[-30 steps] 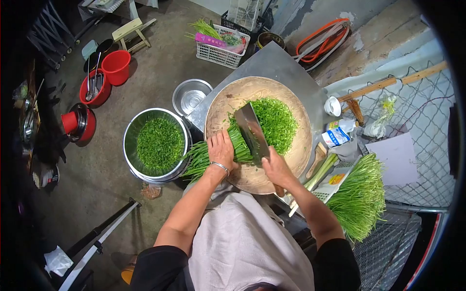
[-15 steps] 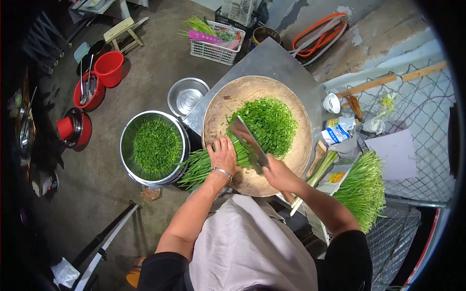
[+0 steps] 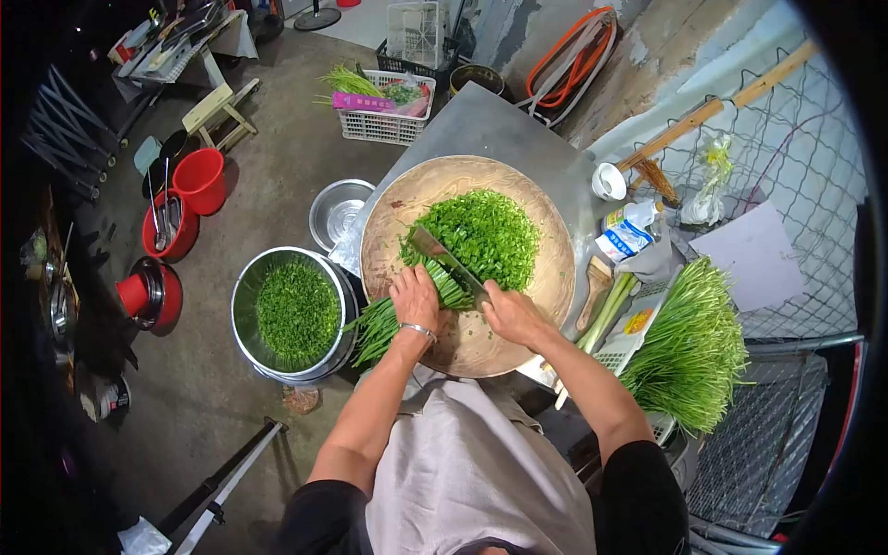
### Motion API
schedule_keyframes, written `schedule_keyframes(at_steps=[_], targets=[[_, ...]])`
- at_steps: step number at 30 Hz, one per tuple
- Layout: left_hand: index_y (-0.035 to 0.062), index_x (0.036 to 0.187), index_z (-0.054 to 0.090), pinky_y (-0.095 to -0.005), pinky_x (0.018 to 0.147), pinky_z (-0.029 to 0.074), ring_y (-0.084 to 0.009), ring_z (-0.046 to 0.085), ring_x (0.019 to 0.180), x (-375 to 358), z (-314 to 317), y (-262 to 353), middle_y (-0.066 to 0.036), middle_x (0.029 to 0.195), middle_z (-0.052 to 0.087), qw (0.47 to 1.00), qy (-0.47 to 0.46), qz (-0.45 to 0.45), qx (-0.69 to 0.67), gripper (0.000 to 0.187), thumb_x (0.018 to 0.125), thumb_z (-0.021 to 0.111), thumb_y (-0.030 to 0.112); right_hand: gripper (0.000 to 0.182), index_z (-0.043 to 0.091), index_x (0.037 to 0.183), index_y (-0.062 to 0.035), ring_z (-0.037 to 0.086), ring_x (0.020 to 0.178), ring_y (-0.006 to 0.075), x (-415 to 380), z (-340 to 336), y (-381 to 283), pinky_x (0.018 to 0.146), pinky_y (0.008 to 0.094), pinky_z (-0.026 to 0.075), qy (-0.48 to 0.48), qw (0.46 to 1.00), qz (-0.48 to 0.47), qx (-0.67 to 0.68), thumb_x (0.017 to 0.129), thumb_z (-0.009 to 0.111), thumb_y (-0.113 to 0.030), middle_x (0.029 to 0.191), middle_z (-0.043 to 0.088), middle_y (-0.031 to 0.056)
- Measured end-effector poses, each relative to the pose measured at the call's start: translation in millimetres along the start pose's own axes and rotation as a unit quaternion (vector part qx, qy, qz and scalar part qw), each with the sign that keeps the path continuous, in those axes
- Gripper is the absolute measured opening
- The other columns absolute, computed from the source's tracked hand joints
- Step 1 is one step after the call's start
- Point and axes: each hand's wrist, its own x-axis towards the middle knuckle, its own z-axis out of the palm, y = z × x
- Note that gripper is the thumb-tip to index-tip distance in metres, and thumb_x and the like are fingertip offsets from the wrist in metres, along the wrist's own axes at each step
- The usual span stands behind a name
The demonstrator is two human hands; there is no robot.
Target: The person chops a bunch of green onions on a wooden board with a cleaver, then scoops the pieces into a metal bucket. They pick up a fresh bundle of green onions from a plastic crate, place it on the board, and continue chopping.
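On a round wooden board [image 3: 546, 319] lies a heap of chopped greens [image 3: 490, 231]. My left hand [image 3: 415, 298], with a metal bangle at the wrist, is closed over a bunch of long green chives [image 3: 375, 331] at the board's lower left. The bunch's far ends hang past the board's edge. My right hand [image 3: 511, 313] grips the handle of a cleaver [image 3: 447, 262]. The blade rests at the cut end of the bunch, just right of my left fingers, beside the heap.
A steel pot [image 3: 242, 314] of chopped greens stands left of the board, near an empty metal basin [image 3: 340, 211]. Right are a large chive bunch [image 3: 689, 351], a brush [image 3: 595, 289] and a white bowl [image 3: 608, 181]. Red buckets [image 3: 199, 178] stand on the floor.
The view has shifted, so the board sits slightly further left. The cleaver blade has come down from a raised, tilted position to the chives beside my left hand.
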Motion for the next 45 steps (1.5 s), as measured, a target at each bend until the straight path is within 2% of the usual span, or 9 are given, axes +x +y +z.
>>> schedule_keyframes(at_steps=[12,16,17,20,23,29,32,38,45], targets=[[-0.0109,0.153,0.023,-0.0518,0.115,0.032,-0.0428,0.042,0.132,6.8,-38.7,-2.5,-0.028,0.145,0.041,0.994,0.001,0.108,-0.032,0.152,0.039,0.098,0.057,0.031,0.046,0.121,0.0018,0.065,0.079,0.0521,-47.3,-61.7,-12.9,0.074,0.0583,0.05,0.052,0.995,0.035,0.074,0.099,0.053,-0.02,0.078,0.065,0.0306],[-0.0077,0.151,0.034,-0.0515,0.112,0.034,-0.0453,0.041,0.131,40.7,-55.0,-1.9,-0.03,0.146,0.04,0.988,-0.016,0.129,-0.088,0.12,0.064,0.091,0.052,0.033,0.046,0.123,0.0039,0.065,0.083,0.0526,-67.1,-60.8,3.4,0.075,0.0566,0.049,0.134,0.981,0.037,0.134,0.099,0.056,-0.017,0.082,0.066,0.0309],[0.0,0.14,0.055,-0.0519,0.105,0.041,-0.0426,0.053,0.118,51.4,-56.5,3.1,-0.026,0.131,0.057,0.979,0.062,0.154,-0.119,0.084,0.075,0.085,0.043,0.034,0.047,0.123,0.0042,0.065,0.083,0.0527,-72.1,-58.7,7.2,0.075,0.0564,0.049,0.16,0.977,0.029,0.139,0.099,0.056,-0.017,0.083,0.067,0.0305],[0.0066,0.118,0.073,-0.055,0.095,0.047,-0.0381,0.065,0.1,97.4,-63.2,32.9,-0.018,0.105,0.072,0.969,-0.036,0.103,-0.222,0.052,0.078,0.084,0.038,0.035,0.047,0.125,0.0051,0.066,0.083,0.0518,-87.3,-43.6,27.9,0.075,0.0551,0.051,0.222,0.964,0.031,0.144,0.098,0.057,-0.014,0.084,0.068,0.0289],[0.0091,0.1,0.079,-0.0453,0.076,0.055,-0.0321,0.072,0.078,134.8,-31.3,61.1,-0.011,0.081,0.075,0.982,0.019,0.099,-0.158,0.034,0.079,0.083,0.036,0.036,0.047,0.127,0.0057,0.067,0.08,0.0488,-103.3,-34.8,35.8,0.072,0.0526,0.053,0.229,0.946,0.085,0.215,0.097,0.058,-0.012,0.083,0.069,0.0267],[0.0126,0.091,0.081,-0.0425,0.072,0.056,-0.0294,0.072,0.077,167.2,-2.8,92.0,-0.009,0.08,0.076,0.992,0.002,0.088,-0.091,0.024,0.079,0.082,0.033,0.037,0.044,0.125,0.0102,0.064,0.049,0.0215,-131.8,-23.7,48.0,0.046,0.0371,0.051,0.234,0.904,0.151,0.326,0.097,0.06,-0.008,0.068,0.066,0.0159],[0.0109,0.091,0.08,-0.0384,0.069,0.056,-0.0253,0.071,0.071,174.5,8.3,89.0,-0.01,0.079,0.075,0.978,0.036,0.106,-0.174,0.017,0.081,0.08,0.025,0.036,0.044,0.123,0.0105,0.062,0.048,0.0183,-140.1,-23.5,51.1,0.044,0.0354,0.05,0.23,0.9,0.152,0.338,0.097,0.06,-0.008,0.066,0.063,0.0126],[0.0042,0.093,0.076,-0.032,0.072,0.057,-0.0245,0.074,0.075,165.7,-71.4,63.0,-0.013,0.082,0.076,0.894,0.039,0.136,-0.426,0.009,0.087,0.075,0.012,0.034,0.045,0.122,0.0093,0.061,0.046,0.017,-143.9,-24.4,54.6,0.043,0.0342,0.05,0.235,0.892,0.156,0.354,0.097,0.059,-0.008,0.066,0.063,0.0104],[0.0026,0.097,0.076,-0.0335,0.075,0.057,-0.0229,0.073,0.08,66.8,-61.2,-20.6,-0.012,0.089,0.076,0.966,0.047,0.096,-0.237,0.015,0.088,0.077,0.014,0.035,0.047,0.122,0.0091,0.068,0.07,0.0435,-136.7,-29.2,47.3,0.064,0.0493,0.052,0.181,0.944,0.112,0.253,0.096,0.06,-0.011,0.073,0.066,0.0253]])
